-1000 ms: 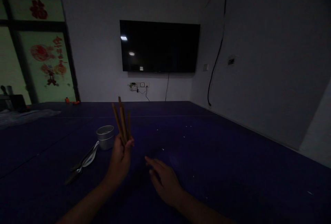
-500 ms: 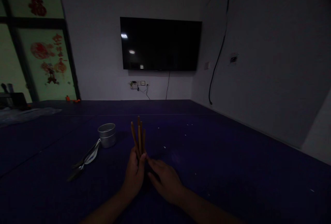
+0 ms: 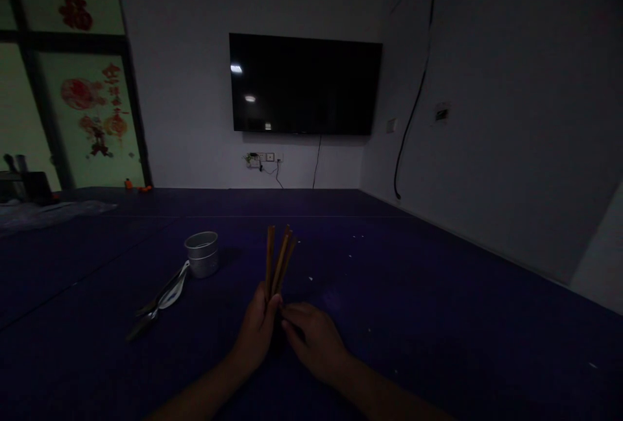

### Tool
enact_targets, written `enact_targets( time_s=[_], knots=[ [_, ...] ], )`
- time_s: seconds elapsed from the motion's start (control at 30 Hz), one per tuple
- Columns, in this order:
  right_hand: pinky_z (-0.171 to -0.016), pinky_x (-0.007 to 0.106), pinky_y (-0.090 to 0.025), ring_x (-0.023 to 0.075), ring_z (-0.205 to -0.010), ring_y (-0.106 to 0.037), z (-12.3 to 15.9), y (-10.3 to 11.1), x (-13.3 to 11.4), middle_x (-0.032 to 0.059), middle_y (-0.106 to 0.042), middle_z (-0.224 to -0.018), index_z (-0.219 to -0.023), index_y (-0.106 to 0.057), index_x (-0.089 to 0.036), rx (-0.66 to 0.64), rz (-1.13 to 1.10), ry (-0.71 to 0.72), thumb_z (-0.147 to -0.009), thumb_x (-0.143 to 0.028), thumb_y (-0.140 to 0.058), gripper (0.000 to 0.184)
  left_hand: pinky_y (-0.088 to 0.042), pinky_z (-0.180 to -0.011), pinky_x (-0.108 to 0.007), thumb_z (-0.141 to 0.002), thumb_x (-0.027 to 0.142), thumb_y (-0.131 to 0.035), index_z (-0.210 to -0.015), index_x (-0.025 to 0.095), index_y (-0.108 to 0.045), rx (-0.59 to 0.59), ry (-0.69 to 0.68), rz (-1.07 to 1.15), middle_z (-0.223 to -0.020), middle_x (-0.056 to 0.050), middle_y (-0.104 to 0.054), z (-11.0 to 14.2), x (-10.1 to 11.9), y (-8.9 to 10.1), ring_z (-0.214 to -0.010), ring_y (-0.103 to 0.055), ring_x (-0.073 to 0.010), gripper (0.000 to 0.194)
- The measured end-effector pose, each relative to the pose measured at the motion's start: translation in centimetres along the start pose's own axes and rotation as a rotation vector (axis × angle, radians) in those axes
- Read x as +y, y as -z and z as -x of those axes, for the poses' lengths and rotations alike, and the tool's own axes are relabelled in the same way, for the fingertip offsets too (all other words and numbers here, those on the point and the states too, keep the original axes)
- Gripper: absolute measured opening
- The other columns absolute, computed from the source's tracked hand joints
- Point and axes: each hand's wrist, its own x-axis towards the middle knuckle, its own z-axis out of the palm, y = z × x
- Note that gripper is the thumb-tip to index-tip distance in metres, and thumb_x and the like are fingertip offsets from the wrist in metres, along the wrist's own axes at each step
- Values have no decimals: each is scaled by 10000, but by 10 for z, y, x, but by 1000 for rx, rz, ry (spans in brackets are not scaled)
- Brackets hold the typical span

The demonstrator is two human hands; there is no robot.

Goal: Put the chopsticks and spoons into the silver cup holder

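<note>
Head view: wooden sticks (image 3: 279,262) (slightly splayed) rise from the left fingers (image 3: 273,305).

- Slender brown wooden sticks (image 3: 269,255): at least four were visible; overlap obscured the total.
- Grey metallic cylindrical cup (image 3: 203,259): one was counted.
- White-and-dark elongated utensils (image 3: 174,291): at least two were seen, overlapping.
- Black rectangular wall-mounted television (image 3: 304,84): one was counted.
- Bare left hand (image 3: 256,330), bare right hand (image 3: 316,340): one each was recorded.

head-worn view, facing forward and down (tipped only slightly), hands near, wall television farther off
</note>
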Motion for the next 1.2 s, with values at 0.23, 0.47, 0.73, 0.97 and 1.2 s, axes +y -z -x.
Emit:
enact_targets(
  time_s=[0.23, 0.47, 0.73, 0.97, 1.2],
  knots=[
    [-854, 286, -458, 151, -960, -588, 1, 2, -5, 23, -651, -1069, -1109, -602, -245, -3, 1, 36, -888, -191, -408, 299, -409, -509, -219, -775, 449, -541, -836, 195, -471, 107, 203, 244, -592, 54, -500, -11, -6, 6, -509, -480, -103, 270],
    [-946, 349, -415, 193, -1111, -519, 1, 2, -4, 47, -548, -1259, -1273, -475, -247, 0, 20, 37, -825, -268, -541, 453, -371, -430, -183, -680, 282, -618, -748, 174, -494, 65, 525, 486, -504, 57, -521, -9, -18, 3, -417, -480, -80, 178],
    [-1003, 372, -360, 189, -1228, -416, 3, 5, -4, 50, -438, -1367, -1352, -374, -255, -134, 31, 110, -852, -306, -510, 521, -437, -486, -185, -637, 123, -616, -762, 159, -572, 2, 657, 614, -592, 16, -616, -8, -21, 0, -502, -585, -103, 137],
    [-1031, 447, -295, 231, -1292, -322, 5, 6, -3, 54, -348, -1425, -1367, -344, -284, -167, 90, 160, -783, -279, -575, 628, -492, -528, -204, -644, 40, -537, -795, 128, -600, -42, 735, 753, -657, -29, -647, -11, -28, 4, -567, -633, -134, 185],
    [-1060, 385, -283, 172, -1276, -354, 2, 3, -3, 47, -399, -1392, -1313, -429, -265, -103, 193, 297, -858, -209, -497, 463, -488, -502, -154, -763, 70, -472, -714, 113, -589, -84, 884, 917, -597, -22, -618, -8, -18, -2, -532, -619, -97, 134]
  ],
)
